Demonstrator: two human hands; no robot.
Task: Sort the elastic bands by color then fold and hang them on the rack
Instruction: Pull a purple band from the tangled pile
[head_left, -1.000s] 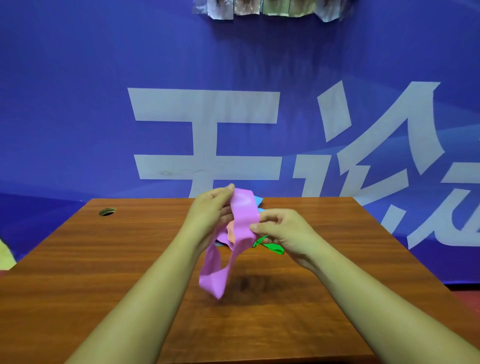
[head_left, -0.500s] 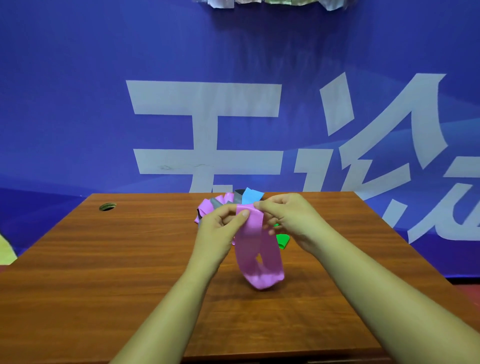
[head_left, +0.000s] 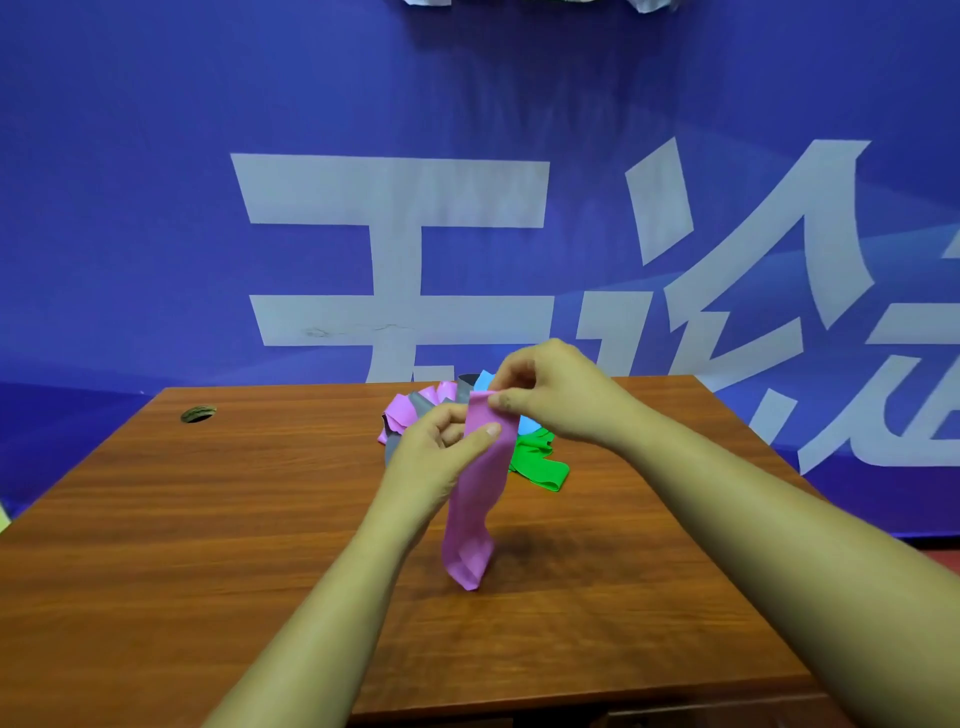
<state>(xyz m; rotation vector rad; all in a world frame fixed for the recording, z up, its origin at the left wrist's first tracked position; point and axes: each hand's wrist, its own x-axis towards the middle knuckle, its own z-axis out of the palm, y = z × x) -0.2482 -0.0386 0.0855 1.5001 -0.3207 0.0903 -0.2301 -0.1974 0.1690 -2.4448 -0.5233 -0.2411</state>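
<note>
Head cam only for this one, looking down over a wooden table (head_left: 208, 519) with a big blue banner (head_left: 156, 208) behind it.

Both hands are up over the middle of the table working one pink band (head_left: 475, 499). The right hand (head_left: 556, 400) pinches the top edge of it between thumb and forefinger, other fingers curled in. The left hand (head_left: 431, 457) grips it just below, thumb pressed flat on the front and the fingers curled round behind. The band hangs straight down from there, doubled over, with its bottom fold very near the tabletop. Can't tell if it actually touches.

The remaining bands sit in a loose pile just behind the hands, toward the far edge. A second pink one (head_left: 402, 418) and a grey one (head_left: 421, 402) are on the left side, a light blue one (head_left: 485, 382) peeks out behind the right hand's fingers, and a green one (head_left: 540, 462) lies crumpled on the right, under that wrist.

Far left corner of the table has a round cable hole (head_left: 198, 414), well apart from everything.
</note>
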